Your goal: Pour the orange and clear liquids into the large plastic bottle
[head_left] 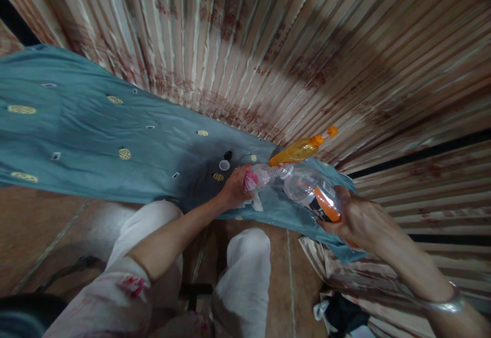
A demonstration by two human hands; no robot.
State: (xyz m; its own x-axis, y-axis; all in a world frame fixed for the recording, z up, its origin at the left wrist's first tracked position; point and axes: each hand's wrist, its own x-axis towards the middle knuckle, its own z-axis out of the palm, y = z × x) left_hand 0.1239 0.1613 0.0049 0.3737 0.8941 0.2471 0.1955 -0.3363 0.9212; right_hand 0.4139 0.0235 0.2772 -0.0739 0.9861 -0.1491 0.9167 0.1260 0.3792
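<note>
A teal cloth [95, 138] carries scattered yellow lattice dots. The curtain [287, 36] behind is cream with reddish-brown stripes. One bottle [301, 150] is orange; another bottle [312, 192] is clear with an orange stripe.

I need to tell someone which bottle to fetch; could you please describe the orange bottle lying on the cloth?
Find the blue-green cloth spread below the striped curtain. At its right end, just beyond the left hand and right hand, lies the orange bottle. Unlike the clear bottles in the hands, it is orange all over.

Small clear bottle [263, 177] tipped sideways, mouth touching larger clear bottle [312, 192] — orange liquid inside, tilted
</note>
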